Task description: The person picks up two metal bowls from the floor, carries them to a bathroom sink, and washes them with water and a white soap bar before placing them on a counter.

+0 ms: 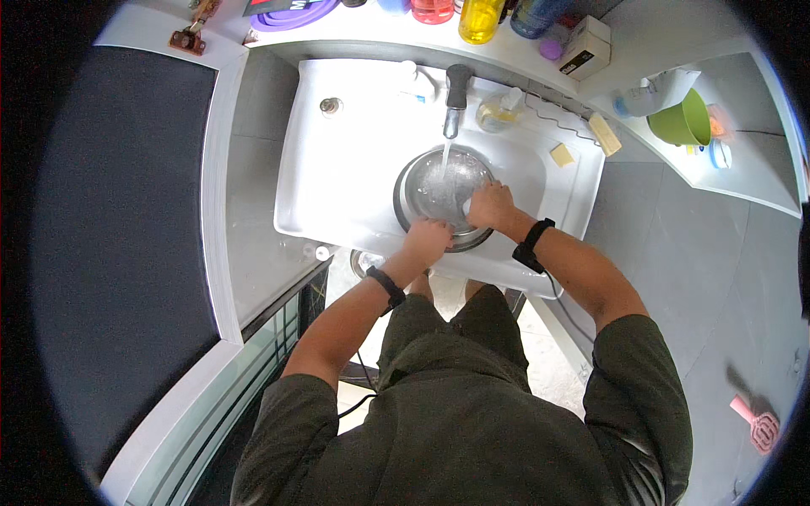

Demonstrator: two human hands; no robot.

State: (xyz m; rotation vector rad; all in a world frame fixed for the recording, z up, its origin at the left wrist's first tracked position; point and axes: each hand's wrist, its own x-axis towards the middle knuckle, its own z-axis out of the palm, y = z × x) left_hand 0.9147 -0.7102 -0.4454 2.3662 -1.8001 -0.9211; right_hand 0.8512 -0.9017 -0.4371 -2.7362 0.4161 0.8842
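Observation:
A round metal bowl (439,181) sits in the white sink (337,185), and water runs into it from the tap (456,97). My left hand (430,240) is closed on the bowl's near rim, fingertips over the edge. At the bowl's right side, my right hand (491,205) is closed, fingers pointing down to the inner wall. A small whitish thing shows by its fingers; its kind I cannot make out. Water in the bowl looks rippled.
Behind the sink stand a white pump bottle (413,83) and a clear bottle (499,111). A yellow sponge (562,155) lies at the right. The shelf above carries a yellow bottle (480,24) and a box (585,49). A green tub (682,122) sits on the right shelf.

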